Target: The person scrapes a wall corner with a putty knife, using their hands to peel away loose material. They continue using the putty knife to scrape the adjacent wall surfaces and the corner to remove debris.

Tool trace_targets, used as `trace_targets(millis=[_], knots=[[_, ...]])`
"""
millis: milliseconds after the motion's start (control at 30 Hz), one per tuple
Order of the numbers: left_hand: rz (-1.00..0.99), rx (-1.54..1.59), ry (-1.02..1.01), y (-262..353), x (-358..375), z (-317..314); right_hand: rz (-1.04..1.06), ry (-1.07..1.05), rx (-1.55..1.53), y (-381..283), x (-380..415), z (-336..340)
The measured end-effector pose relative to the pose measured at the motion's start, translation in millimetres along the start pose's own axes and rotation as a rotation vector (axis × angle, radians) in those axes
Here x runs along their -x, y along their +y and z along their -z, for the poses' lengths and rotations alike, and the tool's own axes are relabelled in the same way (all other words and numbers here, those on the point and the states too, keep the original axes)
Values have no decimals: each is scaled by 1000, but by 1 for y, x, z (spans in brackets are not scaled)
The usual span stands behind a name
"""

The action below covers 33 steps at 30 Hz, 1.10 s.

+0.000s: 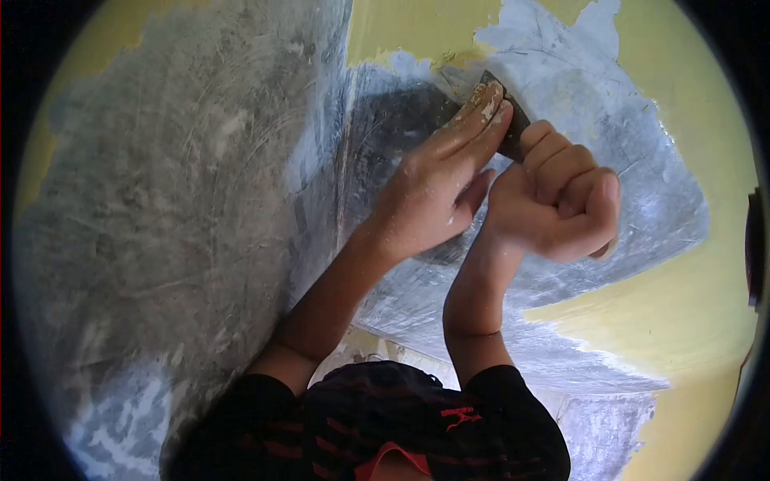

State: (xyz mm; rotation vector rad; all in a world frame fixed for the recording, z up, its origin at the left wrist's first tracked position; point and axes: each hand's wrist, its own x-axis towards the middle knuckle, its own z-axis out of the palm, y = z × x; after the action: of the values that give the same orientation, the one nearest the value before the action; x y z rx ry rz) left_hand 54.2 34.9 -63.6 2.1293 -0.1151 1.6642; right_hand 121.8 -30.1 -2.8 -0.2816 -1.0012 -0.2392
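A scraper with a dark flat blade [516, 120] lies against the wall [642, 176], high up near the border of the yellow paint. My right hand [553, 192] is closed in a fist around its handle, most of which the fingers hide. The fingers of my left hand [441, 176] are held together and pressed along the blade, with the thumb tucked below. White and yellowish flakes cling to these fingertips. Around the blade the surface is bare grey, with ragged paint edges.
Yellow paint [674, 313] covers the wall to the right and along the top. On the left a second scraped grey wall [176, 200] meets this one at a vertical corner. A dark object [754, 248] sits at the far right edge.
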Motion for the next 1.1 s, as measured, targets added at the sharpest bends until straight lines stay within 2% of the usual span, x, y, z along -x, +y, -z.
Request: trace_targets(millis=[100,167,333,567,633,700,767,867,900,967,1100], knots=[[-1,-12,78,-1,2,-3,32,26,-15,14,-1,5],[3,-101,70,-10,1,10,-40,-120,11,15,-7,1],[8,-53,45,-8,1,8,5,-57,50,8,1,-2],[7,-68,51,-5,-1,12,-47,-154,-41,1,-2,3],[46,-109,93,0,0,11,-46,-137,-95,19,-1,4],[68,-147,120,-7,2,17,-80,-89,24,35,5,-11],[67,-190,145,-11,0,22,-45,-126,9,26,7,-17],[65,-14,72,-4,1,19,-17,11,-21,15,14,-18],[65,-16,80,-8,0,19,-18,3,-25,19,13,-13],[50,-53,115,-16,3,17,3,-216,-44,23,11,0],[-6,-21,136,-15,4,11,-63,-186,-30,12,8,-1]])
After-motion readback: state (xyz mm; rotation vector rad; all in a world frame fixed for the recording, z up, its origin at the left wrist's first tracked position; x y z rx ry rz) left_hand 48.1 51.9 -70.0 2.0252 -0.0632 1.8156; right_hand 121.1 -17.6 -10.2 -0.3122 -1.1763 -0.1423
